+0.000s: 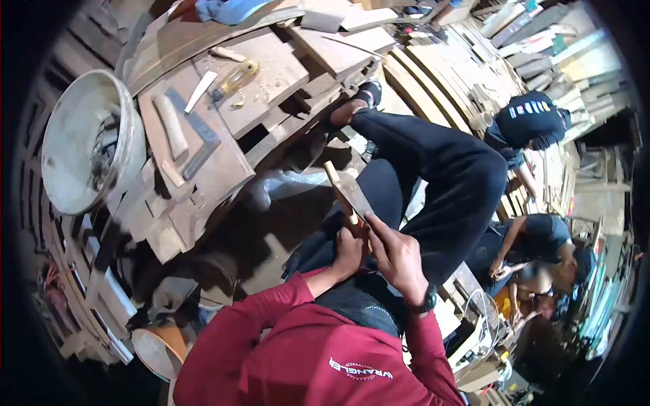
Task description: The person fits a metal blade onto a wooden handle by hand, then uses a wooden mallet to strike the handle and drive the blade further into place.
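In front of my lap, a flat strip of wood [352,194] with a lighter tip points up and to the left. My left hand [351,252] is closed round the lower end of a wooden piece beneath it. Along the flat strip's lower end lies my right hand [398,256], its fingers pressed on it; a watch is on that wrist. Whether the strip and the piece beneath are joined cannot be made out. Both hands are close together over my dark trousers.
On the wooden bench [227,162] lie a metal square [196,122], a curved wooden piece [170,126] and a yellow-handled tool [240,76]. A white bucket [130,145] stands left. Several co-workers [529,122] are at right, near stacked planks.
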Demonstrator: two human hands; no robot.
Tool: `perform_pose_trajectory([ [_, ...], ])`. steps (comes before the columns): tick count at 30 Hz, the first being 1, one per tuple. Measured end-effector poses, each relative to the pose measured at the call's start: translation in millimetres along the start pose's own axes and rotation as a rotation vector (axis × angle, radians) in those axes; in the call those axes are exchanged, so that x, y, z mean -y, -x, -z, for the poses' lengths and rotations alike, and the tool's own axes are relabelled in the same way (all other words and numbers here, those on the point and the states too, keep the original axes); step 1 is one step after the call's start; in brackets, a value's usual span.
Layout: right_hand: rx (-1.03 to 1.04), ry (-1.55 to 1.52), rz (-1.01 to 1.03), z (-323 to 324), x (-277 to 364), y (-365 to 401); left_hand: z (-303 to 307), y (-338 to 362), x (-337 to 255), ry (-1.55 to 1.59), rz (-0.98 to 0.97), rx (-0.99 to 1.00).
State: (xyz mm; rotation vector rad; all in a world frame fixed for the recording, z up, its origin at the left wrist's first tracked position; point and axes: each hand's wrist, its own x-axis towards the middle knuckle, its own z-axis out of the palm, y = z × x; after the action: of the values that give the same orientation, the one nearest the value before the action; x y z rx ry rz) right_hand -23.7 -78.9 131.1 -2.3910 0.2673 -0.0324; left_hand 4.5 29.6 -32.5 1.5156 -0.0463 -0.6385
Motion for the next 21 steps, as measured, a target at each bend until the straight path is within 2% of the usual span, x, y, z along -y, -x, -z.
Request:
perform_pose_trajectory([
  [3,-0.028,0.025,0.048,2,-4,-9,-4,1,-37,-0.055,-0.039,-0.018],
  [6,0.042,-0.06,0.021,11,-5,5,-4,5,-23,0.161,-0.05,-0.029],
  [11,-0.055,-0.105,0.071,3,-1,-2,-9,7,-29,-0.024,-0.344,-0.016],
  [12,-0.051,-0.089,0.079,4,-1,-3,-10,4,-31,-0.142,-0.335,-0.032],
  [13,-0.051,-0.072,0.087,5,-1,-5,-11,2,-34,-0.046,-0.245,-0.045],
  [14,0.061,-0.067,-0.021,12,2,-1,-11,3,-36,0.049,-0.148,-0.051],
  [15,0.057,-0.064,0.017,10,0,3,-9,4,-41,0.141,-0.048,-0.053],
  [16,0.052,-0.058,0.055,6,-6,7,-3,2,-29,-0.017,-0.221,0.006],
  [19,0.014,-0.032,0.128,-1,-9,6,-3,1,-32,-0.432,-0.563,-0.001],
  [20,0.008,-0.039,0.118,-1,-6,0,-6,0,-10,-0.274,-0.593,0.045],
  [21,0.002,-0.047,0.111,1,-4,-3,-9,4,-8,-0.266,-0.55,0.025],
])
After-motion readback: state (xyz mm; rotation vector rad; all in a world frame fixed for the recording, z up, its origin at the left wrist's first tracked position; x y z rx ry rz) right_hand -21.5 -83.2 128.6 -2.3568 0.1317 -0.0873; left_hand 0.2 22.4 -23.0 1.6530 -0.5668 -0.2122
